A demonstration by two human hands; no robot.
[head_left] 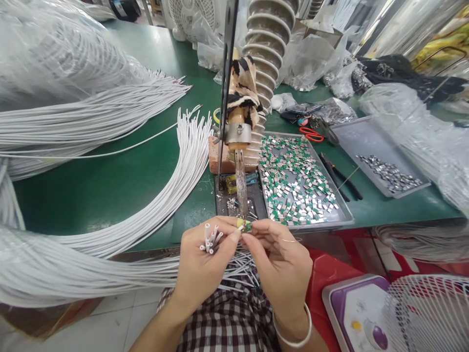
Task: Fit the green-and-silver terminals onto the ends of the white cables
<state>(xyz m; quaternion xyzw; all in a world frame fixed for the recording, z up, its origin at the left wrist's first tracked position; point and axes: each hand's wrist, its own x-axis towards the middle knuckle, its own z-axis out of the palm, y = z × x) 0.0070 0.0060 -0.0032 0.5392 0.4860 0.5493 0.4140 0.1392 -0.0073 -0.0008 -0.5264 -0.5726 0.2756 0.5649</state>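
Pinching green connector (pixel 248 226) between both hands' fingertips

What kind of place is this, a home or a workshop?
Probably a small electronics assembly workshop: bundles of white cables cover the green bench, a tray of tiny connector parts sits nearby, and a mounted soldering iron stands above the hands.

Both forearms are bare, no sleeves reaching the wrists. The right hand (pixel 282 266) wears a smooth white bangle (pixel 293 332) at the wrist, at about five o'clock in view. The left hand (pixel 203 266) shows no jewellery. At six o'clock, a dark-and-white checked garment (pixel 227 318), possibly trousers.
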